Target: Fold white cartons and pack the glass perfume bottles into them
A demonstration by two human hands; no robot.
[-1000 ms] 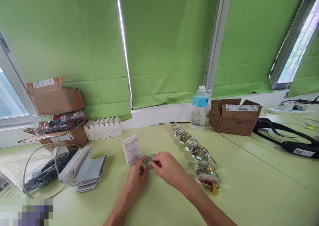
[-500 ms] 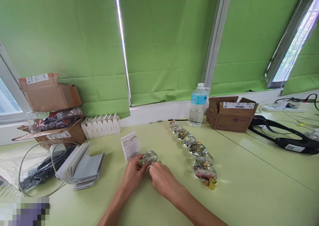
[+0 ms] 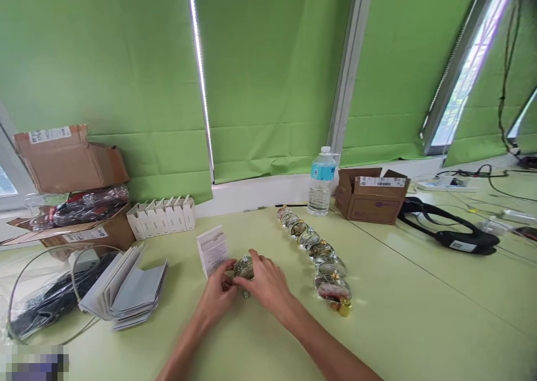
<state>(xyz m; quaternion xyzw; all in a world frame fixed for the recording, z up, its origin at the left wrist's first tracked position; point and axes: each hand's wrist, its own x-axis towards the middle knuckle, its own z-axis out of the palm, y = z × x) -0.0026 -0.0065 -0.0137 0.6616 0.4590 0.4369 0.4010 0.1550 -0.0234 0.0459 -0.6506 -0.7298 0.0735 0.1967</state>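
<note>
the left hand [image 3: 219,287] and the right hand [image 3: 268,280] close around a round glass bottle [image 3: 244,268] between them, each with its fingers on one side of it. a small cap-like piece [image 3: 245,294] lies on the table [image 3: 268,336] just below the bottle, on the near side of the fingers. an open white box [image 3: 213,250] stands upright just beyond the left hand. to the right of the right hand, a row of similar bottles [image 3: 322,249] runs away toward a water bottle [image 3: 322,182], with a gold cap [image 3: 344,306] at its near end.
</note>
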